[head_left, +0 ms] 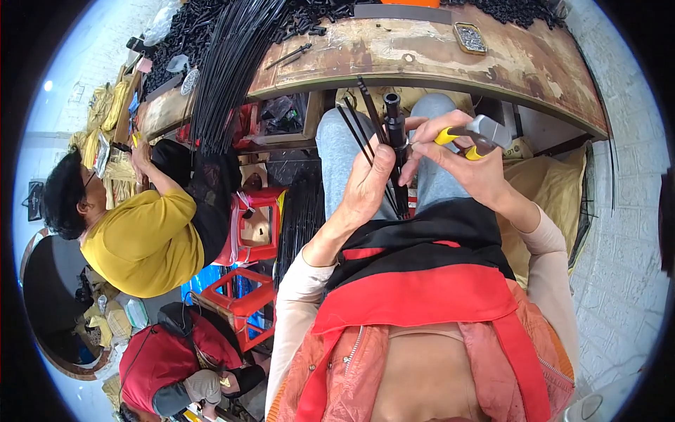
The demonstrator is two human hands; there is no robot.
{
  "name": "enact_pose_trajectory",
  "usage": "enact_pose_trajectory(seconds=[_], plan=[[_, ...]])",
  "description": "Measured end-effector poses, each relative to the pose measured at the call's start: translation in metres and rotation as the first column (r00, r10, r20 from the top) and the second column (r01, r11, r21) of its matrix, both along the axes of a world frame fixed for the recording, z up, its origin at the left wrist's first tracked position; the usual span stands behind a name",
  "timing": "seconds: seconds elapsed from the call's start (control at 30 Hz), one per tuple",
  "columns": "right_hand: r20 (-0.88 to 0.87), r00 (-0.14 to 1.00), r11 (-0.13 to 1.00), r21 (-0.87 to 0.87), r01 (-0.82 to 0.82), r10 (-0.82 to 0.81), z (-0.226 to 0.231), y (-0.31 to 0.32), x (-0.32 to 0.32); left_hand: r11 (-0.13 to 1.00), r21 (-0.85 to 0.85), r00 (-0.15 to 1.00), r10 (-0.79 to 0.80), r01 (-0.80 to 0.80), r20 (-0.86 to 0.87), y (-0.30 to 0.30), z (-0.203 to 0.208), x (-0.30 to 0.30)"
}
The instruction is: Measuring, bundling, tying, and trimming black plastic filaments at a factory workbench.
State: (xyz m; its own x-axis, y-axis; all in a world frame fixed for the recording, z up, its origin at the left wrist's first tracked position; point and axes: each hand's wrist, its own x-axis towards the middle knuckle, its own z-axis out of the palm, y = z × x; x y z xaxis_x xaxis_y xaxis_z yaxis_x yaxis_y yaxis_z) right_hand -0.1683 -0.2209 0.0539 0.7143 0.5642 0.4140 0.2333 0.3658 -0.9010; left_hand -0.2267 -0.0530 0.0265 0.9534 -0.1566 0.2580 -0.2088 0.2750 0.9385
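My left hand (370, 176) is closed round several thin black rods (354, 126) above my lap, their upper ends fanned out. A thicker black tube (394, 116) with a stepped, hollow top stands upright just right of them, between my hands. My right hand (460, 158) is closed on a metal tool (489, 131) with a blunt silver head and yellow grips. Its thumb and fingertips pinch together beside the tube; anything tiny between them is too small to make out. The lower ends of the rods and tube come together near my black and red apron (422, 295).
A worn wooden bench (365, 53) curves ahead, bearing a small tin of metal bits (470, 38), a rod bundle (228, 77) and heaped black parts (186, 42). On the left are red stools (242, 302), a person in yellow (144, 246) and another in red (165, 366).
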Motion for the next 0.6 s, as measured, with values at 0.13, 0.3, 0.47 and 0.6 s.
enact_pose_trajectory(seconds=[0.13,0.3,0.47,0.6], plan=[[0.156,0.987,0.97,-0.23,0.079,-0.043,0.012,-0.007,0.015,0.995,-0.074,0.997,-0.07,0.067,-0.043,-0.002,0.001,0.001],[0.199,0.979,0.772,-0.628,0.099,0.036,0.037,-0.022,0.023,0.983,-0.147,0.991,-0.122,0.111,-0.063,0.004,-0.003,0.008],[-0.257,0.966,0.458,-0.858,-0.233,0.01,0.072,-0.064,0.005,0.982,-0.148,0.992,-0.121,0.114,-0.041,0.018,-0.009,0.012],[-0.095,0.992,0.366,-0.923,-0.121,0.087,0.084,-0.06,-0.002,0.993,-0.051,0.992,-0.106,0.103,-0.072,0.001,-0.01,0.01]])
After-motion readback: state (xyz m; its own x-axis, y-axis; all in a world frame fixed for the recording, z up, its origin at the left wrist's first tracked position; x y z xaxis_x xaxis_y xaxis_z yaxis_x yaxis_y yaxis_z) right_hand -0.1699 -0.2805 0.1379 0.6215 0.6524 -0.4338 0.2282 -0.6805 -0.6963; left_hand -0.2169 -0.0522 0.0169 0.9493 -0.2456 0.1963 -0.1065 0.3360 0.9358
